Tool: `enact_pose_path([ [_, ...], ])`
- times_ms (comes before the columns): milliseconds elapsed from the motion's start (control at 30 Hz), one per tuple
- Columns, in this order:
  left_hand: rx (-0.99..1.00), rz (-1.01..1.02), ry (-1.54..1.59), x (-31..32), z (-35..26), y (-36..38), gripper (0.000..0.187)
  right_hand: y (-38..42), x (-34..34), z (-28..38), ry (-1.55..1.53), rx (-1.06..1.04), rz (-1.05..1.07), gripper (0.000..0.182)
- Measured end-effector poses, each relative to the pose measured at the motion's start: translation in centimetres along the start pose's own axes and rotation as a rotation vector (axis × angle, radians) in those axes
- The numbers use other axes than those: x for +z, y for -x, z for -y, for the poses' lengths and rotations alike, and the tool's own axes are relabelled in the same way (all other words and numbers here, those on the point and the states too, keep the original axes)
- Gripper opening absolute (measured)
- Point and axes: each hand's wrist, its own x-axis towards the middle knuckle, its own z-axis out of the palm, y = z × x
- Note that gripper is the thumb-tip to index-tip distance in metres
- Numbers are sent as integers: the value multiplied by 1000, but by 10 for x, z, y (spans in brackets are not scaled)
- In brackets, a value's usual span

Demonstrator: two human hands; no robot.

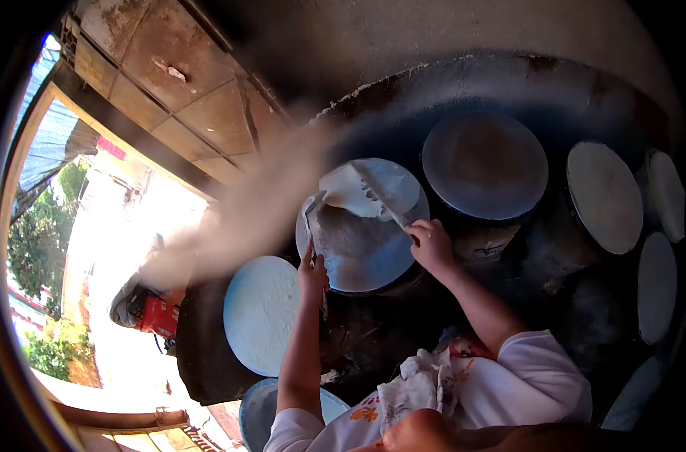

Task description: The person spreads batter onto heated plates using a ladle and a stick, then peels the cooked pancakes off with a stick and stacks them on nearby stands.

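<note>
A round griddle (365, 264) sits in front of me, with a thin white sheet (347, 188) over its far part, folded or bunched near the far left. My right hand (432, 245) is closed around the handle of a long, flat scraper (381, 198), whose far end lies across the white sheet. My left hand (313, 276) grips a thin stick-like tool (308, 218) with a bent tip, held upright at the griddle's left edge. Its tip reaches the sheet's left side; the tool's exact kind is unclear.
Steam (237, 203) drifts left of the griddle. A dark, bare-looking griddle (485, 166) stands at the upper right. Pale round discs, one of them a white-covered disc (261, 316), surround the stove. A basin (258, 414) is by my left arm, and a red object (160, 315) lies farther left.
</note>
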Motion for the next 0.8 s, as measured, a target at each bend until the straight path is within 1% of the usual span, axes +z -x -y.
enact_pose_path([
  [33,4,-13,24,5,0,2,51,-7,-8,-15,85,17,-27,23],
  [67,-6,-12,74,6,2,4,51,-15,-7,-24,105,-30,-15,23],
  [100,-19,-26,109,7,2,9,51,-22,-1,-21,70,-19,38,24],
  [167,-28,-66,187,15,0,18,51,-36,29,-18,-46,-83,131,25],
  [233,-44,-97,331,25,-5,37,52,-46,57,-14,-121,-111,215,25],
  [267,-65,-125,403,32,-8,49,52,-49,58,-12,-160,-121,270,25],
  [300,-64,-144,471,39,-12,49,53,-59,56,-14,-177,-178,290,25],
  [333,-97,-157,528,46,-11,53,50,-58,51,-16,-199,-213,319,24],
  [367,-98,-20,847,49,-1,59,47,-53,37,-19,-211,-238,353,23],
  [400,-84,111,1166,46,10,67,44,-63,16,-28,-288,-331,331,22],
  [433,-33,255,1488,45,18,70,42,-74,3,-44,-227,-287,376,23],
  [467,15,460,1819,58,3,84,38,-94,-1,-71,-163,-290,314,24],
  [500,65,495,1862,67,-10,93,32,-108,-3,-88,-103,-289,271,24],
  [567,65,356,1842,77,-11,100,27,-114,12,-89,-193,-331,340,24],
  [600,76,325,1827,81,-13,102,26,-122,21,-85,-232,-348,345,24],
  [633,99,301,1809,85,-16,101,25,-120,38,-76,-231,-322,427,23],
  [700,134,232,1752,90,-25,107,24,-116,53,-55,-291,-317,516,22],
  [767,148,168,1673,93,-36,114,23,-108,52,-48,-366,-322,594,22],
  [800,132,74,1595,94,-40,117,24,-105,47,-47,-394,-327,634,22],
])
